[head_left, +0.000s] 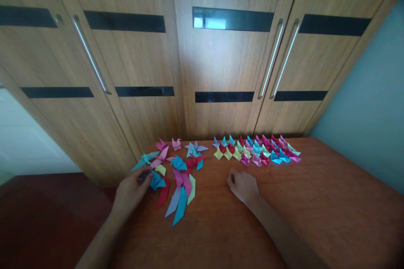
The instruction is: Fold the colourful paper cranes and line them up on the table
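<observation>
Origami (157, 181), left hand (131, 188) touching, near table edge (134, 214)

Reddish-brown table (208, 227), scattered folded papers (181, 207) at left, origami rows (257, 150) at right

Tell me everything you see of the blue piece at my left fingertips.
The blue piece looks like thin, matte paper, folded into angular flaps with pointed corners and darker creases. It sits low near the left edge of the table, among other folded pieces. The left hand has thumb and fingertips at its left end, partly hiding it; whether they pinch it is unclear. The yellow piece lies just beyond it, the red piece by its right side.
</observation>
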A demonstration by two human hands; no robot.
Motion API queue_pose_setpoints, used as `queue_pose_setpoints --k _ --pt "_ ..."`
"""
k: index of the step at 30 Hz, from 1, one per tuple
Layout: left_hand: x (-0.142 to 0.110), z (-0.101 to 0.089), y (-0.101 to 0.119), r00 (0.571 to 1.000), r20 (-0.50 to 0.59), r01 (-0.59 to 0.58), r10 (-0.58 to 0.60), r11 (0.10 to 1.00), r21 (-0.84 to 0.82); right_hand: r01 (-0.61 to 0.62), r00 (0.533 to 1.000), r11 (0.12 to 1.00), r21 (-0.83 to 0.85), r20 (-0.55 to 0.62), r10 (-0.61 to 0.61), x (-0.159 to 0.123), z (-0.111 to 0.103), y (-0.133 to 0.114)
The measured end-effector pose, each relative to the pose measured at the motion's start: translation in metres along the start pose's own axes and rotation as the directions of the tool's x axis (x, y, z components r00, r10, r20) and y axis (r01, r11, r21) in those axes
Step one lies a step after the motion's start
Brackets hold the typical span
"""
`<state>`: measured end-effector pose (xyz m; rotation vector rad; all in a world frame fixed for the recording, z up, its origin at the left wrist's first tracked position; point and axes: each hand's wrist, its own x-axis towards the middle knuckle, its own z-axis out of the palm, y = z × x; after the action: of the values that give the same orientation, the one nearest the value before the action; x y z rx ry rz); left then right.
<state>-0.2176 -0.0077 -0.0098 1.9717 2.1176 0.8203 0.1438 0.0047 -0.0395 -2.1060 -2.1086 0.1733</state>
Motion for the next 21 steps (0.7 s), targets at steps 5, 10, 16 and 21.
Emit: queue_pose_setpoints --k 5,10,16,21 --pt "-0.004 0.014 0.012 0.999 0.01 -0.041 0.043 0.988 -0.148 -0.03 0.999 0.999 -0.015 0.016 0.03 0.011 -0.001 -0.014" --pt "-0.005 0.007 0.003 0.999 -0.033 -0.024 0.014 0.946 -0.324 -0.047 0.999 0.999 0.009 -0.006 0.047 0.012 0.002 -0.015" --pt "-0.004 -0.007 -0.028 0.989 -0.091 0.1 -0.115 0.984 -0.15 -0.017 0.999 0.997 0.071 -0.034 0.02 0.012 0.007 -0.006" --pt "-0.002 -0.001 -0.021 0.995 -0.013 -0.101 0.103 0.989 0.106 0.003 0.999 0.994 0.107 -0.043 0.002 0.012 0.01 -0.002"
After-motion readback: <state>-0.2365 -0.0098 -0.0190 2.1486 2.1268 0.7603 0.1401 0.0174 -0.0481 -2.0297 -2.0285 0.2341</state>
